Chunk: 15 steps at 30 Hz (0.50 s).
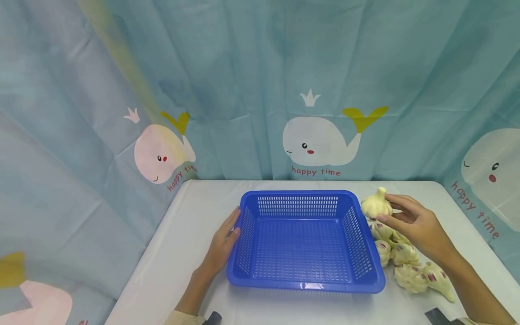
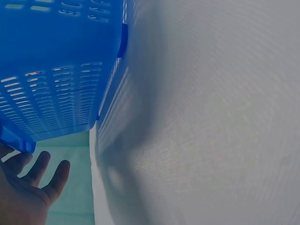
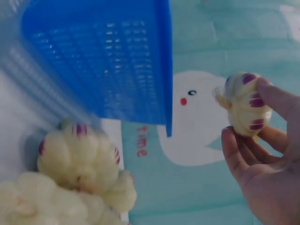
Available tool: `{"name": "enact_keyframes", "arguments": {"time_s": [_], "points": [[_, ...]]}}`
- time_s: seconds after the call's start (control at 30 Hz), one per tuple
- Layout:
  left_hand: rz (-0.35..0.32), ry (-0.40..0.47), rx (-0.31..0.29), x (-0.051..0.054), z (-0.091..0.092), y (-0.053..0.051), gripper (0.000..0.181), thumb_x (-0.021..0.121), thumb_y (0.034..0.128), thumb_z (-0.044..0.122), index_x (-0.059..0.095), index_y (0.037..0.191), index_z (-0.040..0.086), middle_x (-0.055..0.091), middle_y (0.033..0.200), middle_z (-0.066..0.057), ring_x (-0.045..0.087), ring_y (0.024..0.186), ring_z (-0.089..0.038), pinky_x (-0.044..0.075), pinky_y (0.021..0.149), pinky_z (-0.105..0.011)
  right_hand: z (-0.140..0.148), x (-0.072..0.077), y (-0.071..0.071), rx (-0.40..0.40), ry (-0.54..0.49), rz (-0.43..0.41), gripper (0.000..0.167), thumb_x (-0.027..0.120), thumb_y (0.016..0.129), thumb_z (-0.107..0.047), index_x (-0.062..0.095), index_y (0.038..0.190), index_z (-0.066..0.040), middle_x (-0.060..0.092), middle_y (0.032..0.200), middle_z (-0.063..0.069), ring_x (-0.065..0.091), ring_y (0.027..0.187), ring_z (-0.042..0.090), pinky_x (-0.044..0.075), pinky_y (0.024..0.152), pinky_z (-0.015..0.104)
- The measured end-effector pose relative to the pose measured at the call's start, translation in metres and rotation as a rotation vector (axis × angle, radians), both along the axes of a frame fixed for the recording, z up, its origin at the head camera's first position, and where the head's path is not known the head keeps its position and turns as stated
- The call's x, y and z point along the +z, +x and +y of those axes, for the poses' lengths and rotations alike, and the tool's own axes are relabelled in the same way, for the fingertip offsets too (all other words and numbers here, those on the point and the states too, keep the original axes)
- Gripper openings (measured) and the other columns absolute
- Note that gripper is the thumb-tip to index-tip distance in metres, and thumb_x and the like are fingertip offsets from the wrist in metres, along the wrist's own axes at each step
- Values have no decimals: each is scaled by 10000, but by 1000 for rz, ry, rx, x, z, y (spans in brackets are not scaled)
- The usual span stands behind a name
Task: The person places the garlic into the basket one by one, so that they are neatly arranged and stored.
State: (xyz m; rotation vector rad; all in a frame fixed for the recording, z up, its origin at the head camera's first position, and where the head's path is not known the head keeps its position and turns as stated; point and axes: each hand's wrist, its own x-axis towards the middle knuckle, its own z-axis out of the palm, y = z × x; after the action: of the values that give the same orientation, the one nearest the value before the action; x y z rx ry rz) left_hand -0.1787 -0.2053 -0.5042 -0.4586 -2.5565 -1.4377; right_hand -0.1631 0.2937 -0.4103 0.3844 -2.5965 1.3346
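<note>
A blue plastic basket (image 1: 300,285) with slotted walls stands on the white table, and nothing lies in it. My left hand (image 1: 221,243) rests against the basket's left rim with its fingers extended; the left wrist view shows those fingers (image 2: 58,180) at the rim's edge. Beyond the basket's right side, my right hand (image 1: 418,223) pinches a garlic bulb (image 1: 376,205) between thumb and fingers, raised above the table. Purple patches mark this bulb (image 3: 248,104) in the right wrist view. Below it, several more garlic bulbs (image 1: 405,254) lie along the basket's right wall.
The white tabletop (image 1: 170,253) extends left of the basket and in front of it. A light blue curtain (image 1: 243,90) printed with whales hangs behind and at both sides of the table. One tapered bulb (image 1: 438,280) lies nearest the right forearm.
</note>
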Motion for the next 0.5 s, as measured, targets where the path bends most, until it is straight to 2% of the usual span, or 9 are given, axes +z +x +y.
{"name": "enact_keyframes", "arguments": {"time_s": [0.13, 0.27, 0.37, 0.5], "points": [[1, -1, 0, 1, 0, 0, 565, 446, 1137, 290, 345, 1670, 132, 308, 1743, -44, 278, 1612, -295, 338, 1252, -584, -9, 3, -3, 45, -43, 14, 574, 744, 1009, -147, 536, 1534, -46, 523, 1438, -15, 565, 1187, -105, 539, 916, 61], [-5, 1, 3, 2, 1, 1, 564, 448, 1137, 287, 349, 1668, 124, 310, 1741, -48, 278, 1612, -297, 330, 1254, -584, -17, 5, -6, 63, -41, 21, 564, 741, 1012, -151, 543, 1533, -63, 556, 1414, -80, 616, 1152, -87, 568, 890, 93], [-10, -1, 7, 1, 1, 1, 562, 446, 1138, 278, 347, 1668, 120, 310, 1741, -48, 277, 1612, -292, 315, 1263, -576, -23, 7, -7, 43, -13, 5, 573, 753, 1009, -210, 553, 1539, -121, 583, 1414, -32, 664, 1071, -81, 598, 825, 134], [-3, -3, 9, 1, 1, 1, 560, 442, 1137, 260, 342, 1668, 111, 309, 1741, -68, 278, 1611, -302, 303, 1269, -576, -32, 8, -10, 30, 6, -13, 590, 774, 994, -262, 565, 1537, -167, 595, 1445, 74, 677, 1031, -75, 607, 805, 165]]}}
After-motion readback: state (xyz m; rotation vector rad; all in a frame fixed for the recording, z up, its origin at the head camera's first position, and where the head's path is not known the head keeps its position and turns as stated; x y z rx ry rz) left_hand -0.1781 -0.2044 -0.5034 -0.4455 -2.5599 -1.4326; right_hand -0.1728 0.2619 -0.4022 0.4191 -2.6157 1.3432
